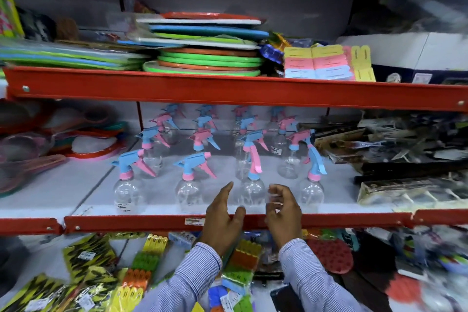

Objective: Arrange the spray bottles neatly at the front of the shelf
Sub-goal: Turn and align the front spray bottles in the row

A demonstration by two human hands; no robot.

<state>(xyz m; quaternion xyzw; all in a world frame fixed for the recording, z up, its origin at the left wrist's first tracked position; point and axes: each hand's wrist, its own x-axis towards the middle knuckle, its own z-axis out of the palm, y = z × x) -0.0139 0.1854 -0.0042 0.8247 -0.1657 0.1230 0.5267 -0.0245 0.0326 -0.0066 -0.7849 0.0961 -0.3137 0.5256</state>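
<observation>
Head view, left hand point(222, 218) open, right hand point(282, 210) half-curled

On the white middle shelf with the red front rail point(152, 221), clear plastic spray bottles with blue and pink trigger heads point(188, 185) stand in rows. Both hands are raised before the front row, fingers spread and holding nothing: the left hand point(222, 220) and the right hand point(283, 213) flank one front clear bottle point(250, 192).
</observation>
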